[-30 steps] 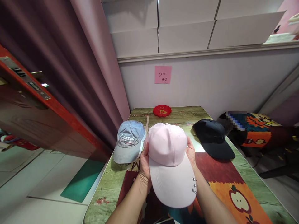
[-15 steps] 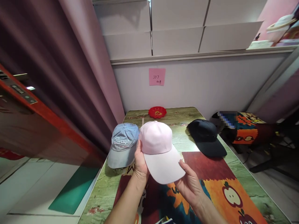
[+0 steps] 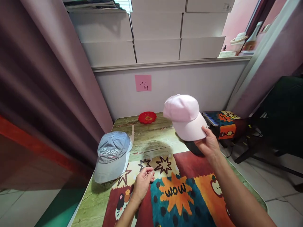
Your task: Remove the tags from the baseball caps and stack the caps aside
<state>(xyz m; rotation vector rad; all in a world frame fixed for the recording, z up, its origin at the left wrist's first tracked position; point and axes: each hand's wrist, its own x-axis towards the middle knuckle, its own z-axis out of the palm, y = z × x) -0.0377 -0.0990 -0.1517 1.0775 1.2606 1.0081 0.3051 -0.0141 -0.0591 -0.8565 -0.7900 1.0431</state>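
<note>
A pale pink baseball cap [image 3: 186, 110] hangs in the air above the table's right side, crown up, its brim toward me. My right hand [image 3: 209, 143] is shut on the brim's right edge. Behind and below it the black cap [image 3: 194, 148] is mostly hidden, with only part of its brim showing. My left hand [image 3: 144, 181] holds nothing, its fingers loosely curled above the patterned mat [image 3: 172, 201]. To its left lies a faded blue cap [image 3: 111, 154] with "Always" lettering and a grey brim; a whitish edge shows along its right side.
A red scalloped dish [image 3: 147, 117] sits at the back of the wood-patterned table [image 3: 125, 123]. Above it a pink note [image 3: 143, 83] is stuck to the wall. White boxes [image 3: 157, 50] line the ledge. A curtain [image 3: 59, 94] hangs at left; a dark chair [image 3: 279, 119] stands at right.
My right hand has carried the pink cap up and right, over the black cap. My left hand has let go of it and dropped lower. The view has shifted right.
</note>
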